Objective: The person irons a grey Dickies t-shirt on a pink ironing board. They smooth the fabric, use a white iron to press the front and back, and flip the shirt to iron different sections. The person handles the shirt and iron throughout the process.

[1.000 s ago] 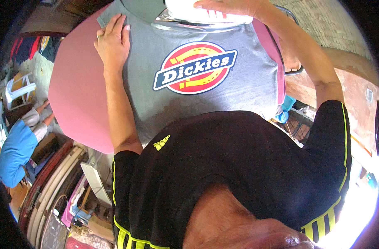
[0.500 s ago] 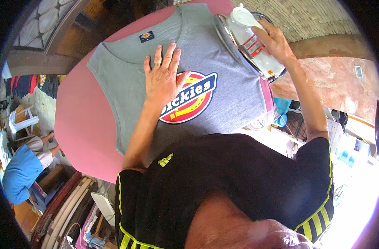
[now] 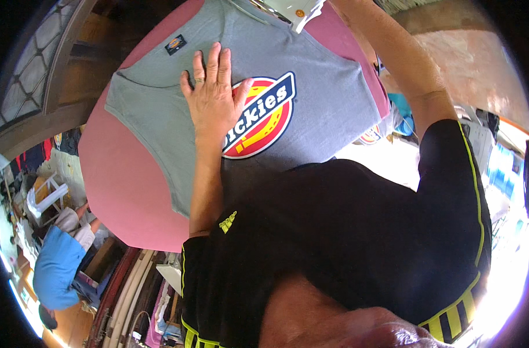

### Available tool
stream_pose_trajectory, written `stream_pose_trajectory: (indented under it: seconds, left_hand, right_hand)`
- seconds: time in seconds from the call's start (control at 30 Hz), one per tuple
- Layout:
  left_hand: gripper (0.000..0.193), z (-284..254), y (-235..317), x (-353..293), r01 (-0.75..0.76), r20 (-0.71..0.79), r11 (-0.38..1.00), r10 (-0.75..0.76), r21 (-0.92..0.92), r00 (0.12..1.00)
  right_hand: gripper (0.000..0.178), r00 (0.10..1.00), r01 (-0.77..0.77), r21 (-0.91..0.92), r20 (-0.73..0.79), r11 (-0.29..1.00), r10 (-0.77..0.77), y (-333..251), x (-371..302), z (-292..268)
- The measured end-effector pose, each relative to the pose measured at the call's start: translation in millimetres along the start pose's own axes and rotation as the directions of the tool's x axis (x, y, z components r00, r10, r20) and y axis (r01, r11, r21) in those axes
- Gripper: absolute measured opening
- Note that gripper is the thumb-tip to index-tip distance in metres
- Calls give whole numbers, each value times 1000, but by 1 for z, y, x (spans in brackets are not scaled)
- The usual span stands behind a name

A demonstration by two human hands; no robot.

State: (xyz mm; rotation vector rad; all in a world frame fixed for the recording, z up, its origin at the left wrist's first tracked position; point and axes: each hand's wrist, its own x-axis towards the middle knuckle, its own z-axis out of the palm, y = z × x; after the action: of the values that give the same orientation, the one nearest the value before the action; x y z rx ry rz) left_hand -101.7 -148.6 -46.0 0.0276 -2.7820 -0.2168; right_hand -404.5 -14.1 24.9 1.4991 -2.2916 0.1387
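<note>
A grey tank top point(image 3: 328, 87) with a red, yellow and dark blue printed emblem point(image 3: 261, 116) lies spread on a pink padded ironing board point(image 3: 125, 180). My left hand point(image 3: 213, 95) rests flat on it, fingers stretched toward the neckline and thumb over the emblem's edge. It wears a ring. At the top edge is the rear end of a white steam iron point(image 3: 290, 8), on the cloth's far side; the rest is cut off. My right hand point(image 3: 346, 6) reaches to the iron, its fingers out of the picture.
A person in a blue shirt point(image 3: 58, 267) bends over at the lower left, near a white plastic stool point(image 3: 47, 197). Several long rolls or poles point(image 3: 128, 290) stand beside the board. A wooden frame with a patterned pane point(image 3: 29, 64) borders the far left.
The iron has moved up and left across the tank top, partly out of view, with my right arm following. My left hand stays flat on the cloth. The view has shifted somewhat.
</note>
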Motion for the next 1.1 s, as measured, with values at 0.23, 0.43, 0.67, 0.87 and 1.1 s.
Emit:
stream_pose_trajectory:
  seconds: [0.23, 0.43, 0.67, 0.87, 1.1]
  left_hand:
    - [67, 6, 3, -2, -20, -20, 998, 22, 56, 1000]
    - [68, 7, 0, -3, -33, -32, 998, 34, 45, 999]
    - [78, 6, -5, -7, -54, -15, 995, 56, 83, 998]
    - [82, 6, -3, -4, -4, -45, 996, 8, 86, 999]
    - [59, 6, -57, -16, 161, -188, 954, -115, 252, 975]
  right_hand:
    - [30, 999, -35, -8, -11, 999, 35, -8, -12, 0]
    - [38, 973, -224, 428, 48, 876, 225, -29, -42, -26]
    - [41, 976, -207, 267, 125, 941, 180, -47, -156, -97]
    - [47, 951, -223, 335, 281, 916, 129, -29, -143, -111]
    - [49, 963, -43, 435, 259, 899, -79, -29, -82, -90]
